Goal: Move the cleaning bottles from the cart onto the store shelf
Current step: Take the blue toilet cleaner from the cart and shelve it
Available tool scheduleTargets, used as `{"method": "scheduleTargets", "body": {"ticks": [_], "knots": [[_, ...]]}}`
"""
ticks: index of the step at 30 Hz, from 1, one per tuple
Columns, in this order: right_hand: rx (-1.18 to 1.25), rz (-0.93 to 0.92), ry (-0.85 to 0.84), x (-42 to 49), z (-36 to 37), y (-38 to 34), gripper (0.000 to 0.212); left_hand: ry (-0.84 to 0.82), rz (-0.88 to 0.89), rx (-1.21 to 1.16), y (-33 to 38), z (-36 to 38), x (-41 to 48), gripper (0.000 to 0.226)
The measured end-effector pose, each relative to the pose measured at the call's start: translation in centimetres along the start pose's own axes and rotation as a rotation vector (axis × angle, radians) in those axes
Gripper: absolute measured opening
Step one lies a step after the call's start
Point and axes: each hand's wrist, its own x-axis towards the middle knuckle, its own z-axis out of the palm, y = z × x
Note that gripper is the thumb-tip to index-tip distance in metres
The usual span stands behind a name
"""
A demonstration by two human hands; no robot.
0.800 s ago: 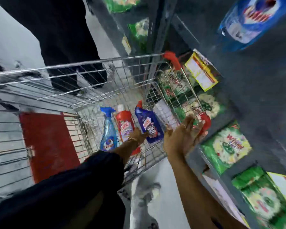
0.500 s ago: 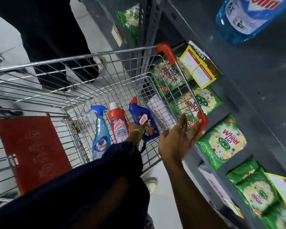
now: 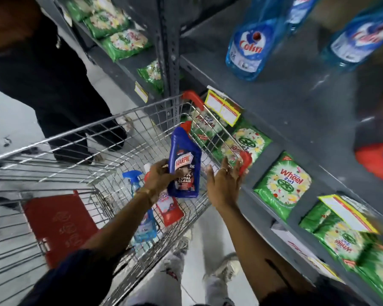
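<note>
The left hand's (image 3: 158, 176) fingers (image 3: 175, 173) are wrapped around the lower body of a dark blue Harpic bottle (image 3: 184, 164), held raised at mid-frame above the wire cart (image 3: 111, 138), red cap pointing up. Just right of it, the right hand (image 3: 224, 184) is spread flat, fingers apart and gripping nothing, near the cart's red corner guard (image 3: 245, 161). Down in the cart lie a light blue spray bottle (image 3: 142, 219) and a red bottle (image 3: 169, 209), side by side. The grey store shelf (image 3: 296, 102) fills the right of the frame, with blue Colin bottles (image 3: 250, 49) at upper right and green detergent packs (image 3: 282, 184) lower down.
</note>
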Motion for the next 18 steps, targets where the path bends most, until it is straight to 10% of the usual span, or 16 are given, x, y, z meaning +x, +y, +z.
{"method": "scheduleTargets", "body": {"ticks": [6, 18], "knots": [[1.043, 0.058, -0.263, -7.2, -6.3, 0.9, 0.048, -0.197, 0.275, 0.092, 5.1, 2.2, -9.9, 0.042], [1.213, 0.147, 0.098, -18.5, -14.9, 14.0, 0.027, -0.614, 0.279, 0.169, 3.2, 14.1, -20.1, 0.029]]}}
